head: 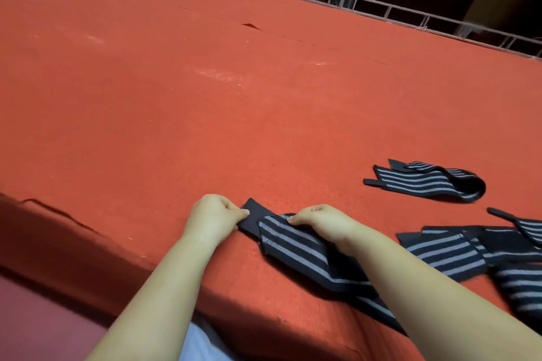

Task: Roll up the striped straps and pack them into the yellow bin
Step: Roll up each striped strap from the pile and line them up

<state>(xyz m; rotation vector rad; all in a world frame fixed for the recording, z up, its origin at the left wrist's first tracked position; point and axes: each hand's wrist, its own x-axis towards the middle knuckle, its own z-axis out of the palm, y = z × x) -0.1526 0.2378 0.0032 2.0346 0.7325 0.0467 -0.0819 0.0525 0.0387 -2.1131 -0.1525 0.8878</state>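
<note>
Both hands work one striped strap (296, 246) at the near edge of the red table (205, 97). Left hand (215, 215) has fingers curled, pinching the strap's plain black end tab between thumb and fingers. Right hand (319, 221) presses down on the striped part just beside it, fingers bent; looks like a pinch on the fold, hard to tell from this angle. The strap's tail hangs over the table edge under the right forearm. A loose pile of straps (475, 252) lies to the right, another folded strap (425, 182) farther back, apart.
</note>
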